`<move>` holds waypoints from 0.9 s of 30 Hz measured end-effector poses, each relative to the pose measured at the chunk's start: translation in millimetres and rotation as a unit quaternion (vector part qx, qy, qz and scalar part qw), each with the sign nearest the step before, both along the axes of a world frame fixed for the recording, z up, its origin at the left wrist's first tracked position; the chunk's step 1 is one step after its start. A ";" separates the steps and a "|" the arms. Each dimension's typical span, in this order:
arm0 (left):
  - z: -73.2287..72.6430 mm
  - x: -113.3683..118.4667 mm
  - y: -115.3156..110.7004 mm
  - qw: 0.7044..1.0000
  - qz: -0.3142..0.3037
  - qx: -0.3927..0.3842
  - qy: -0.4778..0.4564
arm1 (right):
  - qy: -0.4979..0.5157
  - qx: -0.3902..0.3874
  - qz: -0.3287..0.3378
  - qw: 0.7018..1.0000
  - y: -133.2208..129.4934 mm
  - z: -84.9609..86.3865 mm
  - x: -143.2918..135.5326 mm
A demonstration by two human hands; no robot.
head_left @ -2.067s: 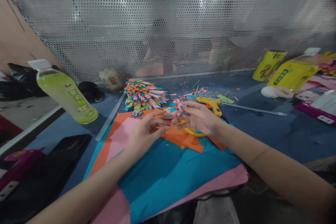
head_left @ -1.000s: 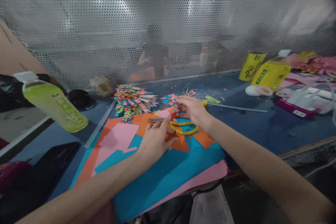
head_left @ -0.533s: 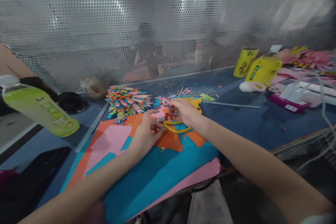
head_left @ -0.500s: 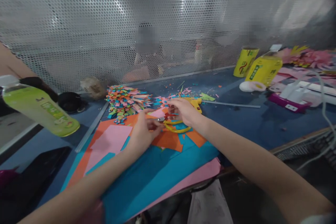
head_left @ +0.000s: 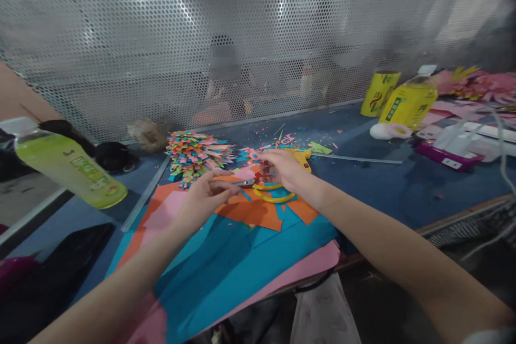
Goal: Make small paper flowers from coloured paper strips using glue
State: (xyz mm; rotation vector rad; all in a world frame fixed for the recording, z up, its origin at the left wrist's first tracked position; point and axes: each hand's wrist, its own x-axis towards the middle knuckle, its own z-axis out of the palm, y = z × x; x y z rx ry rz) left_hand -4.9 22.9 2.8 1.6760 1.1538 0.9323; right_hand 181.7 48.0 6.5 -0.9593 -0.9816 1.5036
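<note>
My left hand (head_left: 203, 196) is over the coloured paper, thumb and forefinger apart beside the blades of the yellow-handled scissors (head_left: 274, 197). I cannot tell whether those fingers touch the blades. My right hand (head_left: 284, 169) is curled just above the scissors' handles, its fingertips pinching at a small pink and blue paper piece (head_left: 251, 156); part of the piece is hidden. Left of it stands a fringed bundle of many-coloured folded paper (head_left: 195, 156). Orange paper pieces (head_left: 258, 215) lie on a large blue sheet (head_left: 226, 269). A yellow glue gun (head_left: 303, 157) rests behind my right hand.
At the left are a tilted green drink bottle (head_left: 74, 172) and a dark flat object (head_left: 84, 250). A yellow bottle (head_left: 409, 105), yellow can (head_left: 380, 94) and purple-based power strip (head_left: 447, 156) stand at right. A clear stick (head_left: 358, 159) lies behind. A perforated metal screen (head_left: 258, 27) borders the table.
My left hand has drawn to the left along the scissors, leaving more of the blades in sight. My right hand stays about where it was. The view has shifted slightly.
</note>
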 end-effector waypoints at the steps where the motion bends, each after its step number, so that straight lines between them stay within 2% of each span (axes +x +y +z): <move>1: -2.7 0.0 0.7 0.996 -0.005 0.060 0.066 | -0.002 0.000 -0.002 1.000 0.2 -0.5 -0.3; 3: -8.9 2.4 0.5 0.964 -0.039 0.176 0.197 | -0.007 0.001 -0.006 1.000 0.6 -1.3 -0.4; 6: -16.1 8.6 -1.8 0.884 -0.085 0.313 0.338 | -0.011 0.001 -0.011 1.000 1.0 -1.8 -0.1; 8: -18.4 12.6 -3.1 0.836 -0.091 0.366 0.400 | -0.014 0.001 -0.011 1.000 0.8 -1.5 0.0; 10: -19.2 15.6 -3.6 0.801 -0.089 0.399 0.437 | -0.015 0.003 -0.011 1.000 0.1 -0.8 0.0; 13: -18.8 17.6 -4.0 0.777 -0.096 0.433 0.448 | -0.017 0.011 -0.012 1.000 -0.5 0.1 0.3; 15: -16.3 15.7 -4.3 0.801 -0.108 0.414 0.418 | -0.019 0.016 -0.015 1.000 0.0 0.3 1.0; 17: -11.2 9.3 -4.2 0.854 -0.099 0.356 0.366 | -0.022 0.018 -0.018 0.999 0.9 0.5 2.0; 19: -4.6 -2.2 -3.4 0.900 -0.055 0.297 0.315 | -0.026 0.019 -0.021 0.999 1.7 0.8 2.8; 21: 1.3 -16.8 -2.4 0.918 -0.005 0.272 0.290 | -0.030 0.019 -0.023 0.999 1.9 1.2 3.0; 24: 6.0 -37.2 -3.9 0.937 0.011 0.236 0.257 | -0.036 0.021 -0.023 0.999 1.2 1.3 2.4; 26: 8.3 -46.8 -8.1 0.973 0.025 0.157 0.168 | -0.040 0.021 -0.022 0.999 0.6 0.8 1.9; 27: 9.9 -50.6 -10.8 0.990 0.040 0.109 0.086 | -0.042 0.020 -0.021 0.999 0.5 0.5 1.7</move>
